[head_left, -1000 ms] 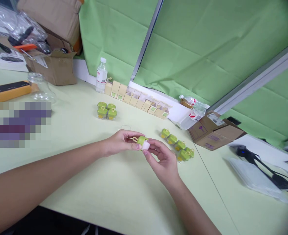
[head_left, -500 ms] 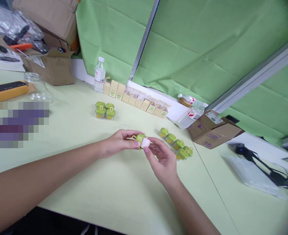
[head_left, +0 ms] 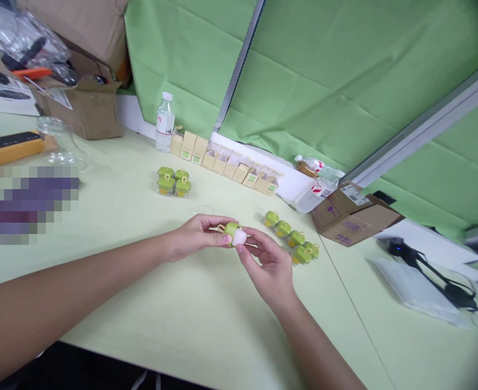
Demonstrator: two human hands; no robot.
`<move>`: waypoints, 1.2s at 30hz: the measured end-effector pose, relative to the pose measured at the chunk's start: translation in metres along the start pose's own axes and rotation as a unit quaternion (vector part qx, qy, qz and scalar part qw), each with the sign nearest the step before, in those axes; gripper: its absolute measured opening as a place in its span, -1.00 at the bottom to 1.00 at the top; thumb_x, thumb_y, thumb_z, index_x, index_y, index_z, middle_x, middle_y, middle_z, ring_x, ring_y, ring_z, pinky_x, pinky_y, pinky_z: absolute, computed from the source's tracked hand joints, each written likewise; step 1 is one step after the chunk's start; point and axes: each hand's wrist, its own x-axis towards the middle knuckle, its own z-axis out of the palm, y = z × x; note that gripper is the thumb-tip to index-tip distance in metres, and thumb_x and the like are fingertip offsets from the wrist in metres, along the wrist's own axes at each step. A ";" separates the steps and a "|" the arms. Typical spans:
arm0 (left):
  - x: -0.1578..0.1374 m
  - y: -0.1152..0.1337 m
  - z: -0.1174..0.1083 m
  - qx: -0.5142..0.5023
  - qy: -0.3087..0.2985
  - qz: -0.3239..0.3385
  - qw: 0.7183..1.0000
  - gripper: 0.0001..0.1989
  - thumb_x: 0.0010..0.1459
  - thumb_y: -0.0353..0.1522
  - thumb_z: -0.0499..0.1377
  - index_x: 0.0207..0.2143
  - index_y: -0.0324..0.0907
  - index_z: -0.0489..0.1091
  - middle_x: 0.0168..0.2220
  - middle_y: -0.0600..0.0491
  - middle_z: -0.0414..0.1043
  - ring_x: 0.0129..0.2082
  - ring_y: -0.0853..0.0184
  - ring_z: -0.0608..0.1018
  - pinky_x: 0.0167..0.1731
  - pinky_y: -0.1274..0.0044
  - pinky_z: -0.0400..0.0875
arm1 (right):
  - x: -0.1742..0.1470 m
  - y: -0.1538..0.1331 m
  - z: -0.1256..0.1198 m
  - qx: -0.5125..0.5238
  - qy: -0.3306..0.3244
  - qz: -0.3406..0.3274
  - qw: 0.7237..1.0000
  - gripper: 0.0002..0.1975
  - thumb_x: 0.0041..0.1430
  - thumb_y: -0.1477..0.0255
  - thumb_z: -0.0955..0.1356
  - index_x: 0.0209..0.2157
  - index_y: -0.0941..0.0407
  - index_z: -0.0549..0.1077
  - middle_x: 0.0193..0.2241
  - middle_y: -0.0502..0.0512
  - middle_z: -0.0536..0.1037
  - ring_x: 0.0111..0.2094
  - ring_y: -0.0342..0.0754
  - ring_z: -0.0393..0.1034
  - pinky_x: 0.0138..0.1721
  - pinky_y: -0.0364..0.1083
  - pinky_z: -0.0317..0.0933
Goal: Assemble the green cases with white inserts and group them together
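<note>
The small green plastic jar with a yellow loop on its lid [head_left: 231, 232] is held just above the pale green table [head_left: 174, 319], pinched between both hands. The left hand [head_left: 194, 235] closes its fingers on the lid end; the right hand [head_left: 269, 265] closes thumb and fingers on the pale, translucent base end. Judged from this grip, the smooth hard plastic could slip between fingertips if the two ends are twisted or pulled unevenly, and the jar could drop and roll into the row of green-lidded jars [head_left: 291, 238] just beside the right hand, knocking them out of line.

The table is matte, flat and broad. The brown cardboard box [head_left: 354, 214] is stiff and creased. The line of small tan paper cartons [head_left: 226, 162] looks light and boxy. A cluster of four green-lidded jars [head_left: 174, 181] is glossy and squat.
</note>
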 end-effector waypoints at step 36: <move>-0.006 0.002 0.005 0.010 -0.011 -0.002 1.000 -0.43 -0.01 -0.31 0.44 0.09 -0.15 0.47 -0.06 -0.06 0.57 -0.03 0.17 0.57 0.15 0.25 0.33 | 0.000 -0.013 -0.001 -0.015 0.013 -0.035 0.999 -0.74 0.18 0.48 0.42 -0.07 0.03 0.55 -0.16 0.11 0.56 -0.21 -0.02 0.55 -0.15 0.01 0.57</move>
